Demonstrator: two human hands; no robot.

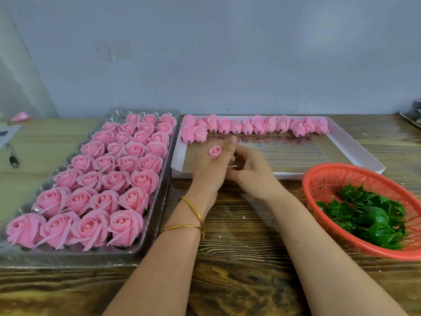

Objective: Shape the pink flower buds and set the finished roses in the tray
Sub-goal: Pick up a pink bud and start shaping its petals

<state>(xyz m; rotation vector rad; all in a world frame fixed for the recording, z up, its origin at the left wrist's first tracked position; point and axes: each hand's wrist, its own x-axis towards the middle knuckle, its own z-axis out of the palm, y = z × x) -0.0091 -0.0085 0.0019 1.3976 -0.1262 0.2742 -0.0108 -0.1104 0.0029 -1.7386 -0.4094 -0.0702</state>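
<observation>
Fingers of your left hand (pixel 209 166) curl round a small pink bud (pixel 215 151), which sticks up between thumb and forefinger with its rolled centre facing you; two gold bangles (pixel 193 210) sit on that wrist. Your right hand (pixel 248 172) lies against the left one with its fingers curled in towards it; a white sliver shows where they meet, and you cannot tell whether the right hand grips anything. Both hands hover over the near edge of a shallow white box (pixel 176 165); along its far side runs a row of unshaped pink buds (pixel 250 126), stubs pointing towards you. To your left, just beside the box, the clear plastic tray (pixel 116 114) holds the finished roses (pixel 127 201) in rows of four, with only its farthest cups bare. To your right a red mesh basket (pixel 315 185) holds green leaf pieces (pixel 364 217); all of it rests on the wooden worktop (pixel 239 247).
</observation>
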